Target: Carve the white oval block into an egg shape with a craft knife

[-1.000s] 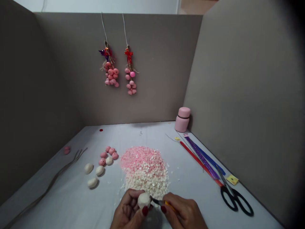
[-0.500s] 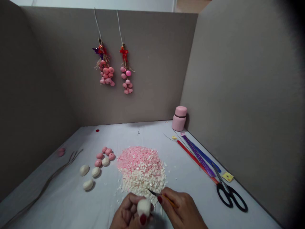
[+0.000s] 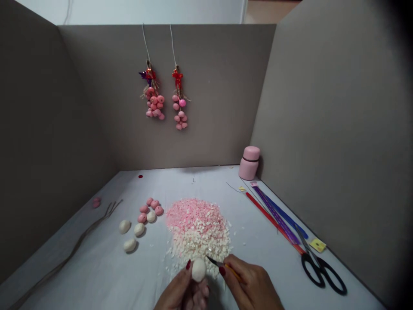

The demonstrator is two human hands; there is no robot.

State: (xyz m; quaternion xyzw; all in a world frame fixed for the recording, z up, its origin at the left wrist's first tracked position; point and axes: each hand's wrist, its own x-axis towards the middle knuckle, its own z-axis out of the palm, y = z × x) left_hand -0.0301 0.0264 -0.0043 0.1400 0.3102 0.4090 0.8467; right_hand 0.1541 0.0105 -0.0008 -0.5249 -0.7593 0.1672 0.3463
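My left hand [image 3: 183, 289] is closed round a white ball [image 3: 199, 270] at the bottom centre, thumb against its left side. Close by on the right, my right hand [image 3: 250, 280] grips a craft knife [image 3: 232, 272] by its orange handle. The dark pointed blade aims left, just above the ball and apart from it. Behind both hands lies a heap of shavings, pink shavings [image 3: 190, 211] at the back and white shavings [image 3: 193, 243] in front. Left of the heap rest several pink beads [image 3: 155, 204] and several loose white balls [image 3: 130, 245].
Twine strands [image 3: 80, 241] stretch along the left. At right lie scissors [image 3: 318, 267], a red ribbon [image 3: 264, 211], a purple ribbon [image 3: 277, 215] and a blue ribbon [image 3: 287, 213]. A pink jar [image 3: 249, 163] stands in the back corner. Two bead bunches [image 3: 155, 101] hang on the grey back panel [image 3: 219, 94].
The white ball has been turned and raised slightly in my left hand, whose thumb moved from its front to its left side. The whole view has shifted, so things appear further right.
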